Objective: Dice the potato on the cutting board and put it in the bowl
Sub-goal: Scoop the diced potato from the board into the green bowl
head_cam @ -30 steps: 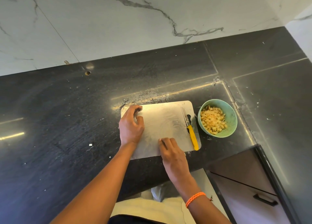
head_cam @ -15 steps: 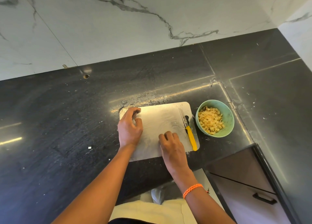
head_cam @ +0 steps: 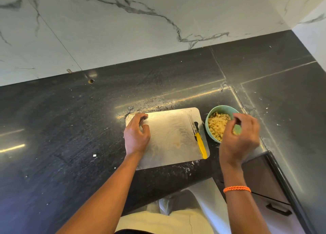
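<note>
Presently, as seen from the head camera:

Table: black stone table (head_cam: 53,128) with pale specks and smears; white veined marble wall (head_cam: 141,31) behind it.

Cutting board: pale rectangular cutting board (head_cam: 169,138) lying flat on the table near the front edge; its surface bare of potato, faintly streaked.

Knife: yellow-handled knife (head_cam: 197,136) lying flat along the board's right side; blade pointing away from the person, handle toward them.

Bowl: light green bowl (head_cam: 214,110) on the table just beside the board's right edge; partly covered by the right hand.

Potato: diced potato (head_cam: 217,125) in small yellowish cubes, heaped inside the bowl.

Left hand: left hand (head_cam: 136,134) resting on the board's far left corner; fingers bent over the board's edge, gripping it.

Right hand: right hand (head_cam: 240,138) raised over the near right part of the bowl; fingertips gathered and pointing down at the dice; whether they pinch anything cannot be told.

Wrist: orange braided band (head_cam: 237,189) on the right wrist.

Lower right: dark drawer front with a black handle (head_cam: 278,210) below the table edge.
</note>
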The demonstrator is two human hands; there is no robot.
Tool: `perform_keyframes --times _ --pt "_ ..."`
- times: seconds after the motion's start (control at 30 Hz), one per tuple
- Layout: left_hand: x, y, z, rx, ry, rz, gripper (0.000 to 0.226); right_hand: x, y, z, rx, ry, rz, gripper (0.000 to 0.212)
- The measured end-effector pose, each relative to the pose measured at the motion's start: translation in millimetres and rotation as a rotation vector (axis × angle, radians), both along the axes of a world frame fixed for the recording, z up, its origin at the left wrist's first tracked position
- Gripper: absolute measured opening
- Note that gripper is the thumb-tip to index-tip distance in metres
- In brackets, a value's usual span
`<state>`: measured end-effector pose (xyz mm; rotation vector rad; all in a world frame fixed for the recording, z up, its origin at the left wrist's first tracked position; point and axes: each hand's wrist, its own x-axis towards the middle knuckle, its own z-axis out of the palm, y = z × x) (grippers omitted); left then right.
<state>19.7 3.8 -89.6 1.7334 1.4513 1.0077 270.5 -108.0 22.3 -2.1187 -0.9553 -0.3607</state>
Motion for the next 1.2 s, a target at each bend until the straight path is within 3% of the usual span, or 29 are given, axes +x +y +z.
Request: perform_keyframes --times 0.17,0.4,0.67,0.83,1.07,1.2 --pt "0 1 0 0.013 0.016 -0.009 0.035 12 -1 -11 -0.389 0.119 -0.058 0.021" --pt "-1 -1 -1 0.018 0.012 -0.019 0.035 1 0 -24 -0.241 0.183 0.124 0.019" --pt "-1 0 -1 0.002 0.006 -0.019 0.035 -13 -8 -31 -0.245 0.163 0.243 0.015" --pt "-1 0 1 0.010 0.003 -0.023 0.034 -43 -35 -44 -0.406 0.126 0.367 0.017" --pt "-1 -1 1 0.011 -0.005 -0.016 0.034 -72 -93 -69 -0.675 0.081 0.196 0.014" --pt "-1 -1 1 0.015 0.001 -0.015 0.034 -77 -97 -79 -0.710 0.124 0.167 0.016"
